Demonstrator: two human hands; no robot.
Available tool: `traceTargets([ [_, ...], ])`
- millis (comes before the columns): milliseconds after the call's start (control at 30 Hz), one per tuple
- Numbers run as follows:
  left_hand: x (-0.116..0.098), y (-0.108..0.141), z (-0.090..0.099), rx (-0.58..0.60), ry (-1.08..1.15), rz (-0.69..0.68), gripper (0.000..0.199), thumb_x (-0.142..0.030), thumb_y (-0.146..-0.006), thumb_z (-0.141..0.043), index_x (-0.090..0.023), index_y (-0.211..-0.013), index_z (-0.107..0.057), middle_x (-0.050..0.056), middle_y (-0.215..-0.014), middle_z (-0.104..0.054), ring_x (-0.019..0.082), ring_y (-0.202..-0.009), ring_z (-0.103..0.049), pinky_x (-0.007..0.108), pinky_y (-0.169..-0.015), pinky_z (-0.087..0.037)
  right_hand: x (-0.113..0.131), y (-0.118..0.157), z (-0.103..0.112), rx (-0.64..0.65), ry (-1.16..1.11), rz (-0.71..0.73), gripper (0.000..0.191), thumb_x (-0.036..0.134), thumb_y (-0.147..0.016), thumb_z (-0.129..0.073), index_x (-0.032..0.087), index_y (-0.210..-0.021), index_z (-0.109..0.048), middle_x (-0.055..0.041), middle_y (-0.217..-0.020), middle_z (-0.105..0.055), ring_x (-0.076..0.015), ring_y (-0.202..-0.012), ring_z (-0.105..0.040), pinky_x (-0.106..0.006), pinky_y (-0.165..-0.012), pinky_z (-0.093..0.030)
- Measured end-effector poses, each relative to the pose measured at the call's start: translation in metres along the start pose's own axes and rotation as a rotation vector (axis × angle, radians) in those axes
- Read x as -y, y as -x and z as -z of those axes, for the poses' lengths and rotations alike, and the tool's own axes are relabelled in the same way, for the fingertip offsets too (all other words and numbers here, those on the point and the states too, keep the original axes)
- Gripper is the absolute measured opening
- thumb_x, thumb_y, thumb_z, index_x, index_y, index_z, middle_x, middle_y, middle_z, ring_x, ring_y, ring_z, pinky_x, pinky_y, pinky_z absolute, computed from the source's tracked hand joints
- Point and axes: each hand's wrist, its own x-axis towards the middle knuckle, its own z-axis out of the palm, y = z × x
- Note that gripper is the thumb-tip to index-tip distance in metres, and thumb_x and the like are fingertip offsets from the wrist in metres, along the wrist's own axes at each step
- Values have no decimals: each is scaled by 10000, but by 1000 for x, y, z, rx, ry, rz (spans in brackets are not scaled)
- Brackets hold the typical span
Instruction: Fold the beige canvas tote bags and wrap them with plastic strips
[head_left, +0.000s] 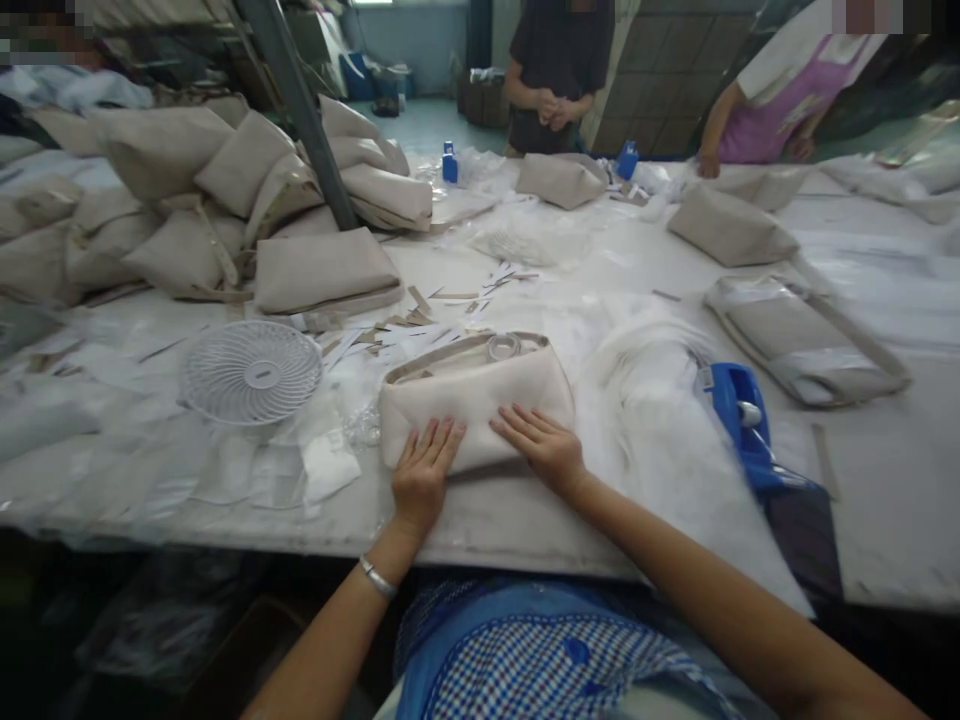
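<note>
- Showing nearest is a blue-and-white checked cloth apron (517,655), below the near edge of the long pale work table (510,530)
- Just beyond, the left hand (424,475) and the right hand (547,448) lie spread on one surface, fingers straight and a little parted, gripping nothing
- Under their fingers, the pale beige, boxy leather-look shoulder bag (478,408) lies near the table's edge, its beige strap (442,357) along the far side
- Smoothing or steadying the bag's face looks like the step in hand; to lift or turn it, a next move would call for fingers curled around its ends
- Beside the bag, a round white plastic fan grille (251,372) sits left, thin white sheets (660,430) right, then a blue tape dispenser (726,392)
- Farther back at left rises a heap of beige bags (169,150)
- Farthest, a dark-shirted co-worker (559,50) and a purple-aproned co-worker (806,105) are across the table
</note>
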Motion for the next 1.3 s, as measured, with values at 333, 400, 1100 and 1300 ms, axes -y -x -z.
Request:
traceTargets([
  [333, -31, -40, 22, 245, -39, -159, 723, -31, -882, -345, -322, -1538, -261, 39, -1617, -224, 278, -1494, -241, 579, -1171, -329, -18, -13, 28, 186, -21, 168, 536, 85, -945, -515, 224, -1462, -478, -64, -1498, -502, -235, -1392, -467, -428, -1143, -425],
  [400, -32, -44, 17, 242, -17, -161, 695, -29, -893, -311, -321, -1524, -308, 23, -1610, -261, 254, -1486, -270, 555, -1179, -330, -32, -11, 51, 224, 0, 245, 539, 110, -950, -535, 231, -1470, -462, -62, -1513, -490, -240, -1411, -436, -461, -1178, -368],
  [1100, -34, -21, -25, 64, -131, -189, 752, -29, -908, -394, -432, -1520, -224, 40, -1630, -214, 287, -1507, -209, 614, -1189, -253, -59, 0, 51, 213, 14, 106, 497, 99, -855, -584, 253, -1326, -629, -73, -970, -677, -209, -884, -578, -378, -859, -510],
  [1300, -34, -20, -35, 6, -159, -188, 765, -28, -898, -422, -426, -1522, -225, 35, -1626, -237, 291, -1497, -242, 600, -1177, -289, -28, -56, 47, 50, -108, 79, 471, 322, -976, -514, 224, -1436, -516, -90, -1413, -588, -249, -1353, -478, -477, -1206, -252],
])
